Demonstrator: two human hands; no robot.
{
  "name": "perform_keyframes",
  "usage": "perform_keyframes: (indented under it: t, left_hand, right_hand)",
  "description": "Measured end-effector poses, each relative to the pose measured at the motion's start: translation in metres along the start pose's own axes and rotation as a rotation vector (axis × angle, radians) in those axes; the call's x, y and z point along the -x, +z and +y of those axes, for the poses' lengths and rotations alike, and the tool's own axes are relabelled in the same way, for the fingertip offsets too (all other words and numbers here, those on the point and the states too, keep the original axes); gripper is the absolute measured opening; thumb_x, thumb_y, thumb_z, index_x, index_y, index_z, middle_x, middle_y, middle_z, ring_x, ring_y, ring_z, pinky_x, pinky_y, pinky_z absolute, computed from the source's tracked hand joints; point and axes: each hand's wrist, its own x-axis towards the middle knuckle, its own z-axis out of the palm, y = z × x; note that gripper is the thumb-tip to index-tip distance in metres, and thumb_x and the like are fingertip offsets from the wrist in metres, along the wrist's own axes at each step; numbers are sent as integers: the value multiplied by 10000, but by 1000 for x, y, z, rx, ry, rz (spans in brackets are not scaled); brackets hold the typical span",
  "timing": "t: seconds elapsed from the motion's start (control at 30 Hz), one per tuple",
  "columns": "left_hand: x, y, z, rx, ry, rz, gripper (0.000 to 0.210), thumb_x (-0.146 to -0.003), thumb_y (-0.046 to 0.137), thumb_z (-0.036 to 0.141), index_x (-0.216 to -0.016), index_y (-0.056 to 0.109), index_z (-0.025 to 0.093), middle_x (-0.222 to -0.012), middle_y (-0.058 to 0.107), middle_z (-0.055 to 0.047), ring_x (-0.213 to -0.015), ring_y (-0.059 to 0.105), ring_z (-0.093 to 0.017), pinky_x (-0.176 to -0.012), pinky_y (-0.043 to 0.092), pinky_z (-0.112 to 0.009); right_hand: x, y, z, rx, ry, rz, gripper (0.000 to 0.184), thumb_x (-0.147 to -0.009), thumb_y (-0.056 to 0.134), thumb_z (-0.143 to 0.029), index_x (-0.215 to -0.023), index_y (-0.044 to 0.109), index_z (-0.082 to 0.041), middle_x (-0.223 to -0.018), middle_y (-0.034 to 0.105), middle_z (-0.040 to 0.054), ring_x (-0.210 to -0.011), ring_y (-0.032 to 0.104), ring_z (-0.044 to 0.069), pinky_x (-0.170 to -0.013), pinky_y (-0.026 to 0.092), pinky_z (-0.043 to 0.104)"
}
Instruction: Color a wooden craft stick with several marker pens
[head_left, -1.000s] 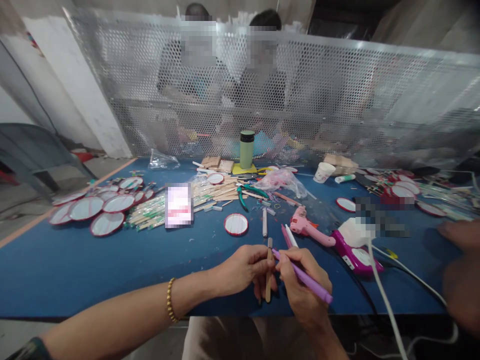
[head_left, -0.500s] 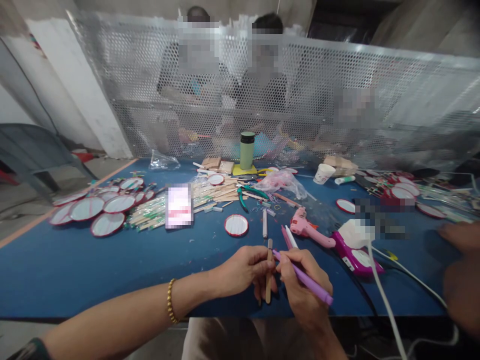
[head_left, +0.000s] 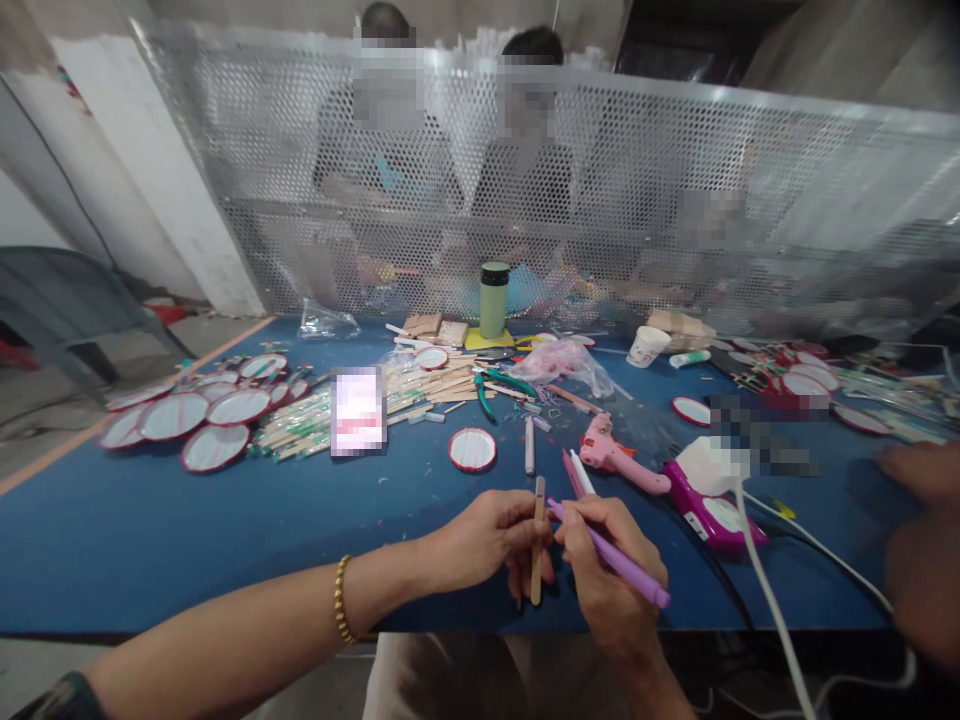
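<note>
Between the fingers of my left hand (head_left: 487, 545) stands a flat wooden craft stick (head_left: 537, 570), upright, with a small dark mark near its top end. My right hand (head_left: 615, 560) grips a purple marker pen (head_left: 626, 570), its tip close beside the upper part of the stick. Just beyond my hands lie a capped marker (head_left: 529, 446), a white and a pink pen (head_left: 580, 472), and a round red-rimmed disc (head_left: 472, 450). A pink glue gun (head_left: 619, 455) rests to the right of them.
Red-rimmed discs (head_left: 174, 416) and wrapped sticks (head_left: 300, 420) are piled left. Farther back are loose sticks (head_left: 442, 385), teal pliers (head_left: 487, 395), a green bottle (head_left: 493, 303) and a paper cup (head_left: 646, 347). A purple power strip (head_left: 712, 510) with cables lies right, near another person's hand (head_left: 919, 475).
The purple marker's tip has drawn slightly away from the stick, to the right. A dark mark now shows near the stick's top. My left hand has barely moved.
</note>
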Motion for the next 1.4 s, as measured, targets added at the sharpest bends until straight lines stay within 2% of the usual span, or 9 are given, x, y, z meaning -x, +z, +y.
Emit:
perform_keyframes:
  t: [0.47, 0.67, 0.97, 1.4]
  left_hand:
    - [-1, -1, -4, 0, 14, 11, 557, -790, 610, 709, -841, 520, 161, -712, 642, -24, -515, 605, -101, -471, 480, -208]
    - [-1, -2, -5, 0, 11, 2, 528, -811, 602, 686, -873, 530, 166, -721, 644, -23, -525, 604, -107, -472, 477, -211]
    - [-1, -1, -4, -4, 16, 7, 546, -803, 603, 698, -857, 535, 159, -709, 640, -20, -517, 597, -103, -480, 479, -214]
    - [-1, 0, -1, 5, 7, 0, 537, -798, 610, 694, -867, 531, 167, -711, 634, -13, -514, 591, -105, -480, 476, -224]
  right_hand:
    - [-2, 1, -3, 4, -20, -40, 203, -908, 571, -266, -731, 649, -202, -563, 675, -23, -454, 622, 114, -463, 485, 195]
    - [-2, 0, -2, 14, 17, -29, 220, -902, 572, -292, -720, 657, -204, -579, 682, -12, -487, 642, 124, -479, 504, 199]
    - [-3, 0, -3, 3, -17, -23, 202, -906, 574, -271, -730, 650, -204, -573, 676, -21, -474, 634, 119, -470, 494, 198]
    - [-3, 1, -1, 15, 7, -18, 225, -901, 574, -303, -717, 658, -205, -578, 681, -8, -481, 637, 126, -469, 499, 202]
